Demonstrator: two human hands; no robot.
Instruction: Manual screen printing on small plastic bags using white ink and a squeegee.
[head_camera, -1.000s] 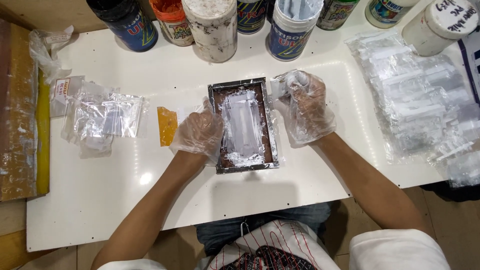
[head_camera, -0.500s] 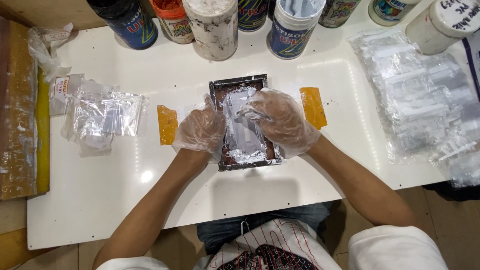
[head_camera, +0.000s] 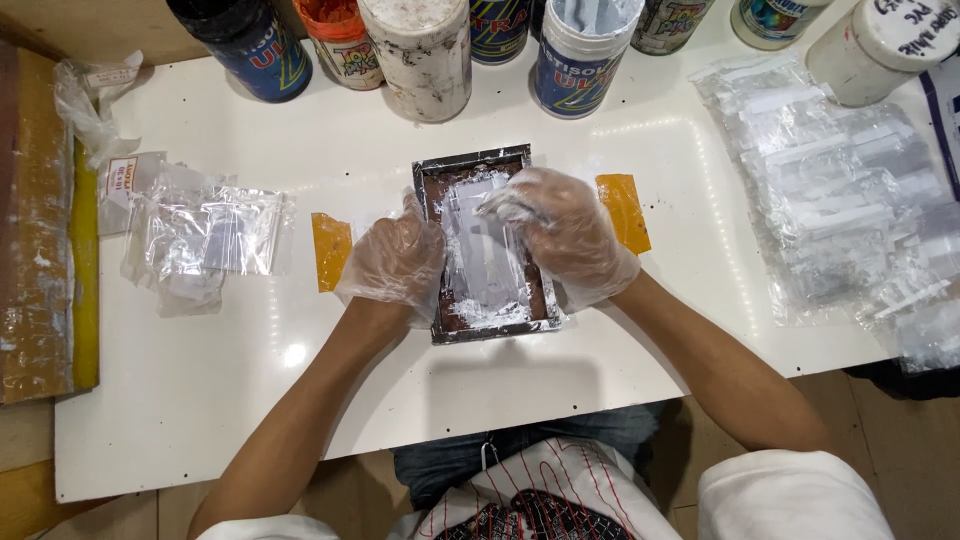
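Note:
A small dark rectangular frame (head_camera: 470, 162) smeared with white paint lies in the middle of the white table (head_camera: 300, 400). Orange tape strips hold it down at its left (head_camera: 331, 250) and right (head_camera: 623, 210). A clear plastic bag (head_camera: 490, 275) lies flat inside the frame. Both my hands wear thin clear gloves. My left hand (head_camera: 395, 262) grips the frame's left edge. My right hand (head_camera: 565, 235) lies over the frame's right half, its fingertips pinched on the bag near the top. How firmly it holds is hard to tell.
Several paint jars (head_camera: 420, 50) stand along the table's far edge, and a white tub (head_camera: 885, 45) sits at the far right. Piles of clear bags lie at the left (head_camera: 205, 235) and right (head_camera: 840, 200). A paint-stained board (head_camera: 35, 240) lies beyond the left edge.
My right hand has moved left from beside the frame onto it, uncovering the right orange tape strip. My left hand has stayed on the frame's left edge.

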